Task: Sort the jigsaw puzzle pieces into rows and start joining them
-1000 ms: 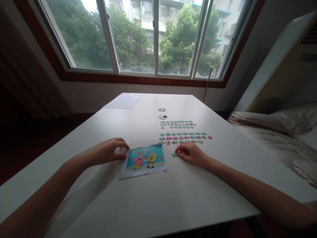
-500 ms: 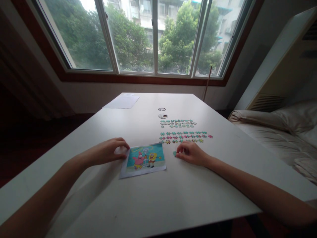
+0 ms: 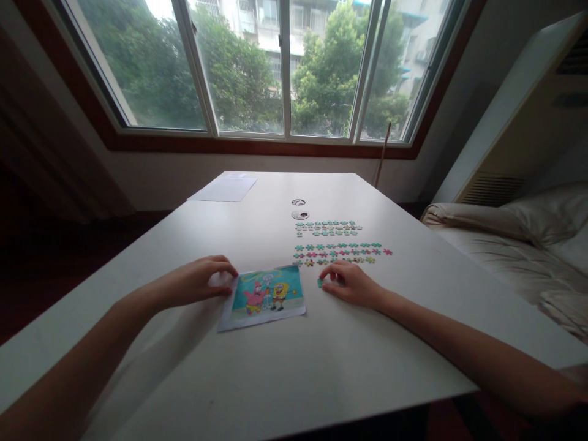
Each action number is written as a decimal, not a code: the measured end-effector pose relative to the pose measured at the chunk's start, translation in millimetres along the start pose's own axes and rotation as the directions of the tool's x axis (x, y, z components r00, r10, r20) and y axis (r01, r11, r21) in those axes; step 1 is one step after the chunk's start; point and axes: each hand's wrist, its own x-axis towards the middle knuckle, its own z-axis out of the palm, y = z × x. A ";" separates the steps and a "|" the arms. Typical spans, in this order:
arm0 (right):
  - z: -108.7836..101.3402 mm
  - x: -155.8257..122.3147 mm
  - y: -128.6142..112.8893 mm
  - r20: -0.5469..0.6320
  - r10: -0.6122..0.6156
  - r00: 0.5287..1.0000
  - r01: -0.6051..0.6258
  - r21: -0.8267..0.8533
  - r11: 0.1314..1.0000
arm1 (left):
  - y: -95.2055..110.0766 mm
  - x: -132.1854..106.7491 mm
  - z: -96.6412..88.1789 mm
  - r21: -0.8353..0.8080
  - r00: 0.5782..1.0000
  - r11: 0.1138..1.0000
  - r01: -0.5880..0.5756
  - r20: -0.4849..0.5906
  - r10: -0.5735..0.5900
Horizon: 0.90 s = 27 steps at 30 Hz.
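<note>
The person's right hand (image 3: 351,285) is pinching a small green puzzle piece (image 3: 320,282) between thumb and fingertips, low over the white bench (image 3: 367,349), just to the right of a picture sheet (image 3: 269,295). I can't tell whether the piece touches the top. The sheet lies slightly askew, showing three cartoon figures on a blue-green ground.

At its left edge is the left hand (image 3: 199,282), thumb and fingers curved and well apart, the tips at the paper; whether they press on it, I can't make out from here.

Beyond the right hand, more puzzle pieces (image 3: 337,253) lie in two groups of three rows, mostly green, with pink and yellow in the nearer group. Farther back sit two round flat things (image 3: 300,215), one behind the other. A white paper (image 3: 225,188) lies at the far left corner, towards the window (image 3: 285,79).
</note>
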 end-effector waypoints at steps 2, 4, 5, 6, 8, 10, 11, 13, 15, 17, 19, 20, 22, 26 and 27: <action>0.6 0.2 -0.3 -0.006 0.008 1.000 -0.008 -0.010 1.000 | 0.2 0.0 -0.2 -0.002 1.000 1.000 -0.003 0.003 0.003; 0.6 0.2 -0.6 -0.014 0.009 1.000 -0.009 -0.017 1.000 | 0.2 0.1 -0.2 -0.009 1.000 1.000 -0.006 0.002 0.006; 0.5 0.2 -0.8 -0.016 0.008 1.000 -0.008 -0.020 1.000 | 0.2 0.1 -0.2 -0.012 1.000 1.000 -0.006 0.000 0.006; 0.4 0.1 -1.0 -0.016 0.006 1.000 -0.006 -0.022 1.000 | 0.2 0.1 -0.1 -0.016 1.000 1.000 -0.004 -0.004 0.004; 0.3 0.0 -1.3 -0.015 0.004 1.000 -0.004 -0.024 1.000 | 0.2 0.2 0.0 -0.026 1.000 1.000 -0.001 -0.007 0.001; 0.5 0.0 -1.4 -0.015 0.004 1.000 -0.004 -0.022 1.000 | 0.4 0.3 0.0 -0.037 1.000 0.999 0.003 -0.008 -0.004; 0.7 0.0 -1.4 -0.015 0.004 1.000 -0.005 -0.023 1.000 | 0.5 0.4 0.0 -0.039 1.000 0.999 0.003 -0.009 -0.003; 0.8 0.1 -1.6 -0.017 0.008 1.000 -0.008 -0.027 1.000 | 0.4 0.5 0.0 -0.035 1.000 0.999 -0.001 -0.010 0.001; 0.8 0.1 -1.8 -0.015 0.012 1.000 -0.013 -0.034 0.999 | 0.0 0.6 0.1 -0.023 1.000 1.000 -0.004 -0.004 0.004; 0.5 -0.1 -2.2 -0.012 0.013 1.000 -0.014 -0.037 0.999 | -0.9 0.8 0.3 -0.011 1.000 1.000 -0.005 0.002 0.005; 0.4 -0.3 -2.3 -0.011 0.010 1.000 -0.010 -0.035 0.999 | -1.5 1.0 0.5 -0.008 1.000 1.000 -0.006 0.005 0.006; 0.4 -0.4 -2.3 -0.013 0.009 1.000 -0.010 -0.033 0.999 | -1.5 1.0 0.5 -0.010 1.000 1.000 -0.007 0.003 0.007; 0.8 -0.5 -1.9 -0.017 0.010 1.000 -0.010 -0.030 1.000 | -0.9 0.9 0.1 -0.016 1.000 1.000 -0.005 -0.001 0.005; 1.3 0.0 -1.0 -0.019 0.010 1.000 -0.011 -0.021 1.000 | 0.6 0.6 -0.9 -0.024 1.000 1.000 -0.008 -0.005 0.008; 1.2 0.0 -0.9 -0.018 0.010 1.000 -0.010 -0.018 1.000 | 0.4 0.6 -0.9 -0.025 1.000 1.000 -0.009 -0.004 0.009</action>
